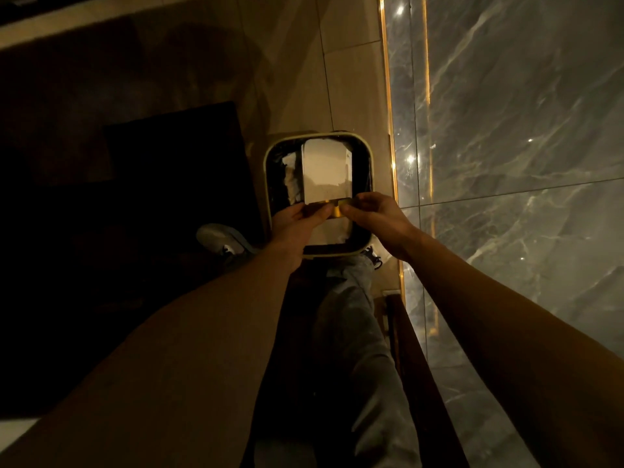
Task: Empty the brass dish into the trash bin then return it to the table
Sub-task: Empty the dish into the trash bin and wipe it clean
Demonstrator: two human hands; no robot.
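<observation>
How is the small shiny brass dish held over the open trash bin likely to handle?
The brass dish probably stays rigid: its edge looks straight between the left hand and right hand. Its glossy metal may be slippery. Dropped, it would likely fall into the trash bin.

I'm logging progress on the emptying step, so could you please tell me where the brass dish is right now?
In the head view, the brass dish sits centre frame, gripped by the left hand and right hand above the open trash bin.

- The small brass dish is polished yellow metal, catching a bright glint.
- The square dark trash bin looks like smooth plastic with a pale rim.
- The grey veined marble wall is glossy and mirror-like.
- The beige floor tiles are smooth with a soft sheen.
- The grey trousers are matt cloth.
</observation>
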